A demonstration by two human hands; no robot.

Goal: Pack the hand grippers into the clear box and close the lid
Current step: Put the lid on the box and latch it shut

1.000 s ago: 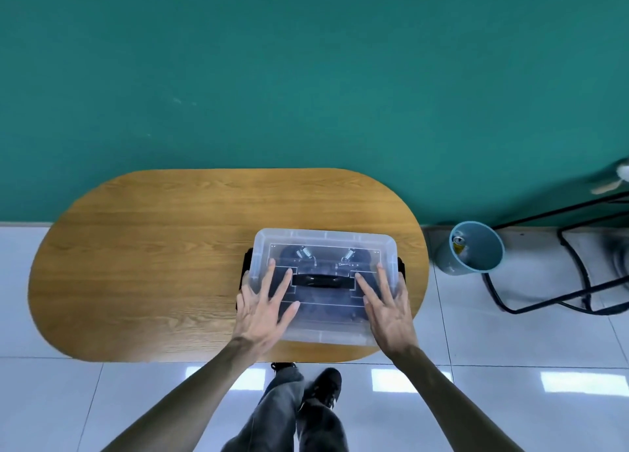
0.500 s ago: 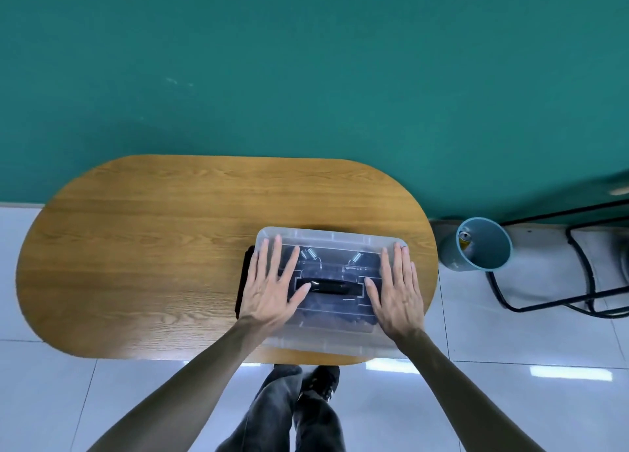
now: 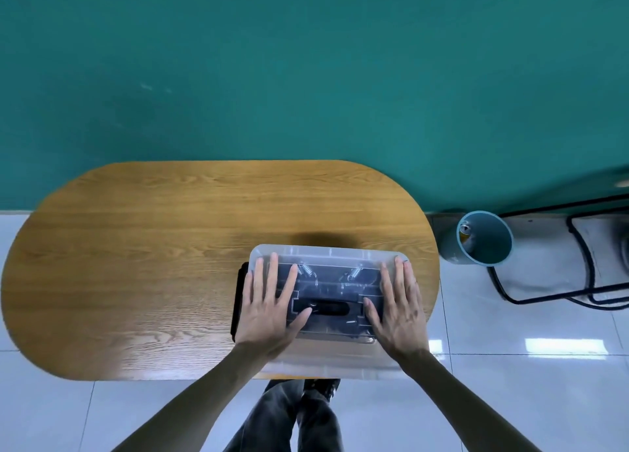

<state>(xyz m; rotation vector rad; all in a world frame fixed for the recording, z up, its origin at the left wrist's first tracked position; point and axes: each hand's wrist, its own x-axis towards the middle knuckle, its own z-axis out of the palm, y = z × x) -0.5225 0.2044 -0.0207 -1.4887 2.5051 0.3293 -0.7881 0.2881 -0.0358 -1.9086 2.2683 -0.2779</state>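
The clear box (image 3: 328,366) stands at the near right edge of the wooden table (image 3: 153,264) with its clear lid (image 3: 326,256) lying on top. Through the lid I see dark hand grippers (image 3: 328,281) with metal springs, and a black handle (image 3: 328,308) set in the lid's middle. My left hand (image 3: 272,307) lies flat on the lid's left part, fingers straight and spread. My right hand (image 3: 400,310) lies flat on the right part in the same way. A black latch (image 3: 238,302) shows at the box's left end.
A blue bin (image 3: 483,239) stands on the tiled floor right of the table, beside a black metal frame (image 3: 561,295). A green wall runs behind the table. My legs and shoes (image 3: 306,414) are below the table's near edge.
Both hands have slid further onto the lid, away from me, and their fingers have drawn closer together. They now press flat on its two sides. The box has stayed in place.
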